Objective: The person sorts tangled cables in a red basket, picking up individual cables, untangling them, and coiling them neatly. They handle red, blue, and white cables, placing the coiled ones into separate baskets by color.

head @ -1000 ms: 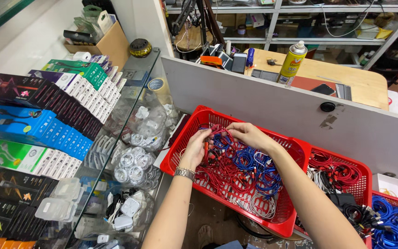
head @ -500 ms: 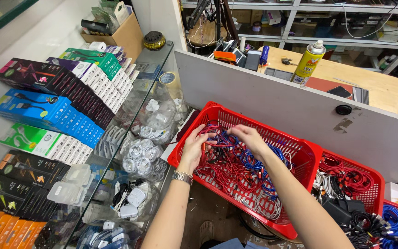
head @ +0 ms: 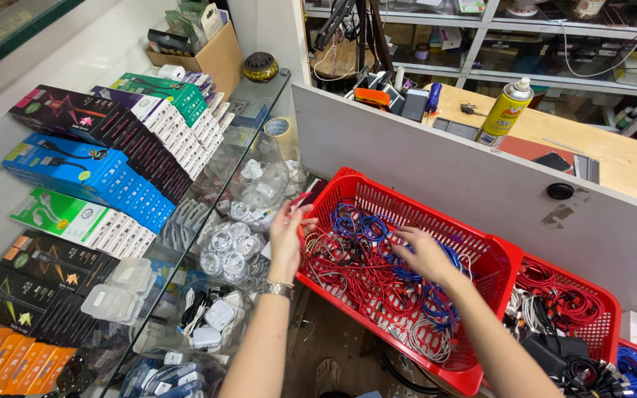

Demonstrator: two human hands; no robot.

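A red plastic basket holds a tangle of red cables and blue cables. My left hand is at the basket's left rim, its fingers pinched on a thin red cable; a metal bracelet circles the wrist. Further right, my right hand lies inside the basket, fingers spread over the blue and red cables and touching them. Whether it grips any of them is hard to tell.
A second red basket of cables and black chargers stands at the right. A glass counter at the left carries stacked boxes, a tape roll and small packets. Behind a grey partition stands a yellow spray can.
My hands were together over one bundle in the basket. They have moved apart: the left to the basket's left rim, the right toward the middle. The view has tilted left.
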